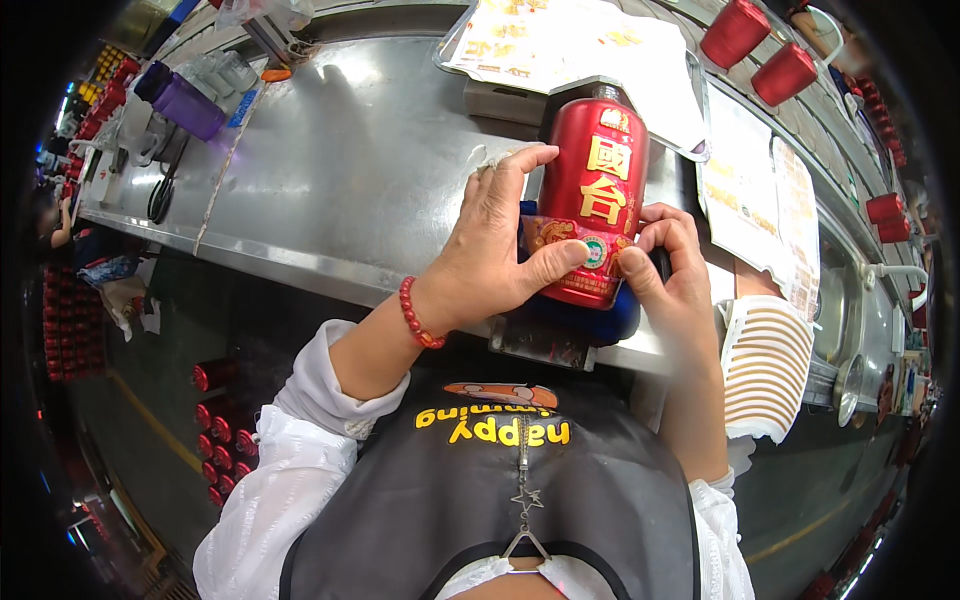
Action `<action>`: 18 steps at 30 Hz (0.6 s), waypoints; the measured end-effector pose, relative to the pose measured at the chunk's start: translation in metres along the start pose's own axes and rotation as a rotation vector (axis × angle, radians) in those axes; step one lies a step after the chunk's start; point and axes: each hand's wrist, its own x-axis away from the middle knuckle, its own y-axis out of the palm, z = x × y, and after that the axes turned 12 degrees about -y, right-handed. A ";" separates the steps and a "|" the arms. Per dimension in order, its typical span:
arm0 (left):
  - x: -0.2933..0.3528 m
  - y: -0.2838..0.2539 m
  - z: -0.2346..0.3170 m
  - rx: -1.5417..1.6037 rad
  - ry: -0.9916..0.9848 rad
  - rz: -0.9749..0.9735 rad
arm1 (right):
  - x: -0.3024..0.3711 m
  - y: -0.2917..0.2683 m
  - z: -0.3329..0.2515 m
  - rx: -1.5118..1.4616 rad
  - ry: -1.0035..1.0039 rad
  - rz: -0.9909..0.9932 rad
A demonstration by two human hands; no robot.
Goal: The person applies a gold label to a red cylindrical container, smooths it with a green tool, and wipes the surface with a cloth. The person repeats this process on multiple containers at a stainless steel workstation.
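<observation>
A glossy red bottle (601,195) with raised gold characters lies neck away from me, in a dark blue holder (606,324) at the bench's front edge. Round its lower part runs a red and gold decal band (560,236) with a small green and white emblem. My left hand (500,235) is spread along the bottle's left side, index finger against it and thumb pressing on the band. At the right side my right hand (675,262) closes on the bottle's lower edge, thumb on the band. Something whitish shows behind my left fingers; their tips are partly hidden.
Printed decal sheets (530,45) lie on a tray beyond the bottle, with more sheets (742,190) to the right. A beige slatted rack (768,365) stands near my right arm. A purple bottle (182,100) is at far left. Red containers (735,33) line the back right.
</observation>
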 end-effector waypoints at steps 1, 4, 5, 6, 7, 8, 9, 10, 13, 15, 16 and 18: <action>0.000 0.001 -0.002 0.022 -0.008 -0.007 | 0.000 0.001 0.000 0.012 -0.003 -0.006; 0.000 0.003 -0.003 0.062 -0.026 -0.025 | 0.000 -0.001 0.001 0.019 0.009 -0.038; 0.000 0.003 -0.002 0.058 -0.029 -0.027 | 0.000 -0.001 0.001 0.016 0.018 -0.051; 0.000 0.003 -0.001 0.055 -0.032 -0.030 | 0.000 -0.002 0.002 0.014 0.002 -0.041; 0.001 0.003 -0.003 0.081 -0.034 -0.045 | 0.000 -0.002 0.002 0.009 -0.013 -0.032; 0.000 0.003 -0.006 0.107 -0.037 -0.060 | 0.000 -0.001 0.003 0.004 -0.027 -0.023; -0.001 0.003 -0.009 0.133 -0.040 -0.075 | 0.000 -0.002 0.002 -0.014 -0.016 -0.021; -0.001 0.002 -0.012 0.171 -0.038 -0.104 | 0.000 -0.002 0.002 -0.033 -0.004 -0.019; 0.005 -0.003 -0.023 0.220 -0.012 -0.188 | 0.002 -0.002 0.002 -0.042 -0.013 -0.035; 0.006 -0.003 -0.024 0.163 0.008 -0.191 | 0.004 -0.003 0.003 -0.022 -0.029 -0.053; 0.007 -0.004 -0.024 0.133 0.016 -0.190 | 0.003 -0.004 0.003 -0.010 -0.037 -0.066; 0.007 -0.002 -0.025 0.162 0.017 -0.177 | 0.004 -0.004 0.004 0.003 -0.042 -0.082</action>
